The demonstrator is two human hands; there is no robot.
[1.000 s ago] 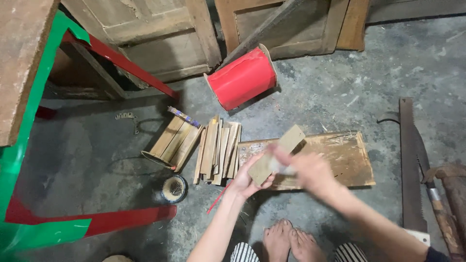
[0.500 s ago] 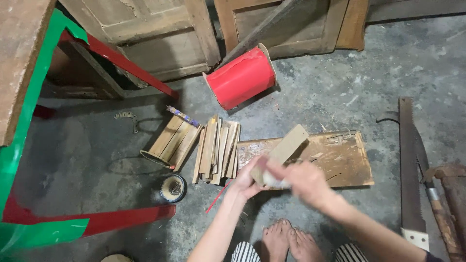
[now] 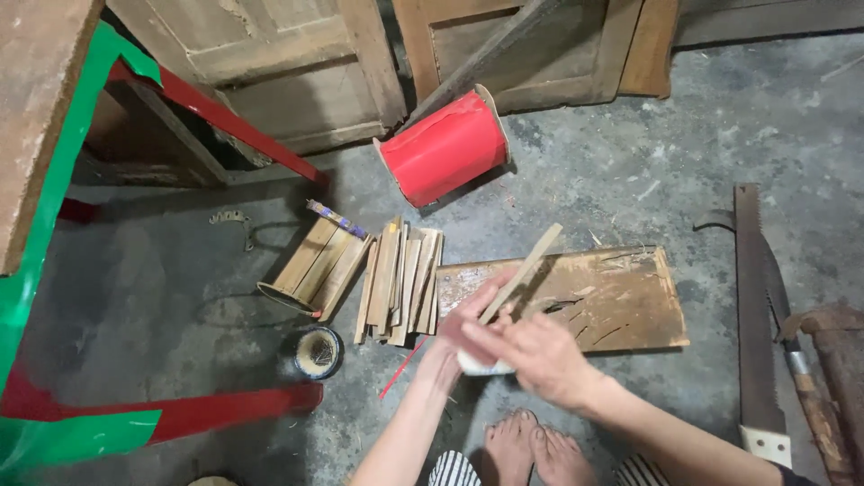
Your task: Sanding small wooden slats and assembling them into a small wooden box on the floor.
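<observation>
holding one strip [image 3: 522,270] in my left hand [image 3: 468,328] while my right hand [image 3: 540,355] fingers grip something white, pile [image 3: 398,283] beside the board [image 3: 594,297] untouched.

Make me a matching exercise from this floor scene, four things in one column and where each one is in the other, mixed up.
Things:
1. red roll
2. saw
3. small round tin
4. thin wooden strip

Places:
A. held in the hands
B. far right, lying on the floor
C. in front of the wooden doors
D. on the floor just below the pile of strips

Pairs: 1-C, 2-B, 3-D, 4-A
</observation>
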